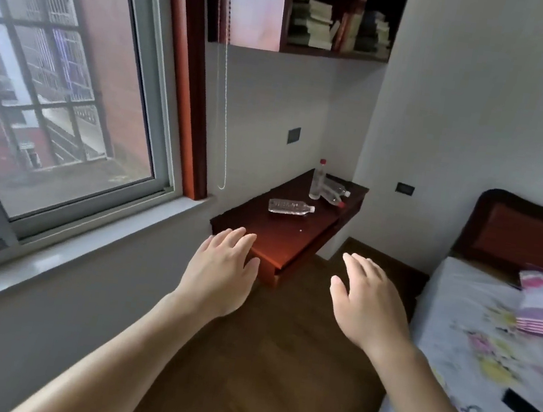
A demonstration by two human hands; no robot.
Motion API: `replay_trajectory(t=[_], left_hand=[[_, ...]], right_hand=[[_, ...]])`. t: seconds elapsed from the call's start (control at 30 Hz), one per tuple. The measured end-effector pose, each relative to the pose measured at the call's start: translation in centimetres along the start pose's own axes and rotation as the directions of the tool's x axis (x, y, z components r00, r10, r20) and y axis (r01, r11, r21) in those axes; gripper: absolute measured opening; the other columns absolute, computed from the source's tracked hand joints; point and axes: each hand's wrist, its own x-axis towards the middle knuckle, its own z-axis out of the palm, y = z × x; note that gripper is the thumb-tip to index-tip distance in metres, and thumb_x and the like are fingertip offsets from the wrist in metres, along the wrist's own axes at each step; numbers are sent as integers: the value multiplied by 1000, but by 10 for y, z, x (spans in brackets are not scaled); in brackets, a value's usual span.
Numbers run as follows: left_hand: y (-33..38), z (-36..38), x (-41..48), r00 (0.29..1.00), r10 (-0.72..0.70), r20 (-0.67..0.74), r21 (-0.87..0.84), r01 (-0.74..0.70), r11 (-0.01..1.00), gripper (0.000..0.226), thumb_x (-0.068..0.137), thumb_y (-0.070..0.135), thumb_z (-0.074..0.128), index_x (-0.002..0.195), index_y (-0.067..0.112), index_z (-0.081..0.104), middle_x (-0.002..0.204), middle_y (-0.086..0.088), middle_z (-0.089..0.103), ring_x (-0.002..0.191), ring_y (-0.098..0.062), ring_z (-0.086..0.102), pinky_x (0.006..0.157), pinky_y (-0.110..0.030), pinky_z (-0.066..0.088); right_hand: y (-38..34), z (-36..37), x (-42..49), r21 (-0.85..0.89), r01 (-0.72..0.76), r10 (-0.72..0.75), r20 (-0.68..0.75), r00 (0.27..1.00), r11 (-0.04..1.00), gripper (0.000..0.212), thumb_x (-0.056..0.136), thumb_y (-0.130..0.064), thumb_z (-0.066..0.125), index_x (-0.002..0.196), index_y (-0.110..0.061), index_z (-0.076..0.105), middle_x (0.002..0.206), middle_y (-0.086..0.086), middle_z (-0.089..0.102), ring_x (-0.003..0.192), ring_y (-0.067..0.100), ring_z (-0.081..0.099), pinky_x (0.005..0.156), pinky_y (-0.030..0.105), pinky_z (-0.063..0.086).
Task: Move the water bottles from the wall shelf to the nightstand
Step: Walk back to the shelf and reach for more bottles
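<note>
Hovering before the counter (269, 236), the left hand (220, 268) and right hand (368, 301) spread flat and empty, while on it one water bottle (291, 207) lies midway and an upright bottle (317, 181) stands farther back beside two lying bottles (332, 197).

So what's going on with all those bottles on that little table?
A person is moving water bottles onto the nightstand. The left hand and the right hand are both open and hold nothing, stretched out toward it. On top, a red-capped bottle stands upright, a second bottle lies on its side nearer the hands, and more clear bottles lie just right of the standing one. The wall shelf above shows only books; no bottle is visible there.
</note>
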Motion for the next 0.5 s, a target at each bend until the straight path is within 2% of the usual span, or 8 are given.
replay_trajectory(t=[0.17,0.37,0.5], left_hand=[[3,43,109,999,46,24,-29,-45,999,51,104,40,36,151,20,39,159,-2,35,149,-22,25,122,-41,22],[5,110,251,992,123,-10,-61,-123,991,49,102,37,41,147,18,45,153,1,44,143,-19,35,118,-35,25],[7,151,346,989,147,24,-87,-145,986,50,102,40,38,148,20,42,155,1,41,146,-20,31,121,-36,25]], right_hand=[[41,12,88,-38,-54,54,-8,999,998,54,99,-39,36,147,-15,37,152,3,39,142,20,30,117,34,22],[102,57,207,-86,-130,131,0,991,988,55,99,-40,34,148,-15,35,153,3,37,142,19,30,119,36,23],[137,77,273,-103,-182,185,21,982,978,56,100,-42,31,150,-19,31,156,0,33,144,17,26,119,33,19]])
